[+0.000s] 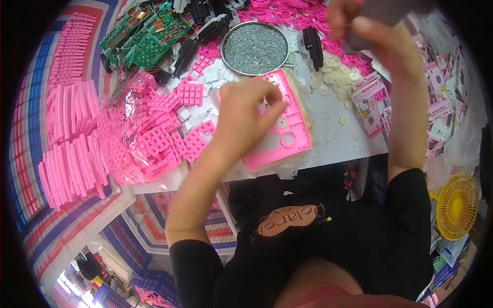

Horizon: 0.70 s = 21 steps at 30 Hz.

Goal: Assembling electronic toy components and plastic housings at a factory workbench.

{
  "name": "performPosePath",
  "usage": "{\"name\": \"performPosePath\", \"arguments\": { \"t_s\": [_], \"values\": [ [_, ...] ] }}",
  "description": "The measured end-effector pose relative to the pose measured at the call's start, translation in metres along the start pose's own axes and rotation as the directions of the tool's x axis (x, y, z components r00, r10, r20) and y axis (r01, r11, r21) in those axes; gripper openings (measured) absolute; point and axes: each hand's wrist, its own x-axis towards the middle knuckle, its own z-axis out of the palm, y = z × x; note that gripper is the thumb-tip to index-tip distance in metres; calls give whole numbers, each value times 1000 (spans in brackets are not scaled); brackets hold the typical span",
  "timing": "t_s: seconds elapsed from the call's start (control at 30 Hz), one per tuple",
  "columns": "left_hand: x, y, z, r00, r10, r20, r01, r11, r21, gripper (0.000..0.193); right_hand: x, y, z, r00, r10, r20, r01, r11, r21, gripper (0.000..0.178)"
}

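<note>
My left hand (245, 112) is over a pink plastic casing (294, 118) in the middle of the table, its fingers curled and thumb toward the index finger. What those fingers hold, if anything, cannot be made out. The casing lies open side up, with ribs and round metal-grey parts inside. Raised at the upper right, my right hand (374, 33) grips a dark grey, bulky object (387, 18), smeared by motion and partly out of the picture. Just beyond the casing stands a round metal dish (255, 49) full of small screws.
Pink keypads (154, 136) and white pieces lie left of the casing, with stacked pink panels (72, 169) farther left. Green circuit boards (149, 38) with wires sit at the back left. Cream discs (339, 77) and printed cards (367, 105) lie right, above a yellow fan (456, 207).
</note>
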Motion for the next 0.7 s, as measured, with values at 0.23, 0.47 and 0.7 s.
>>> {"name": "performPosePath", "arguments": {
  "t_s": [0.23,0.47,0.7],
  "values": [
    [-53,0,36,939,231,-254,-197,969,150,18,-41,19,131,951,-138,-275,229,914,334,48],
    [-58,1,36,932,205,-298,-189,979,83,21,-41,20,148,956,-106,-274,210,898,386,42],
    [-53,13,30,943,144,-300,-57,958,282,23,-48,45,152,947,-97,-306,198,927,320,37]
  ]
}}
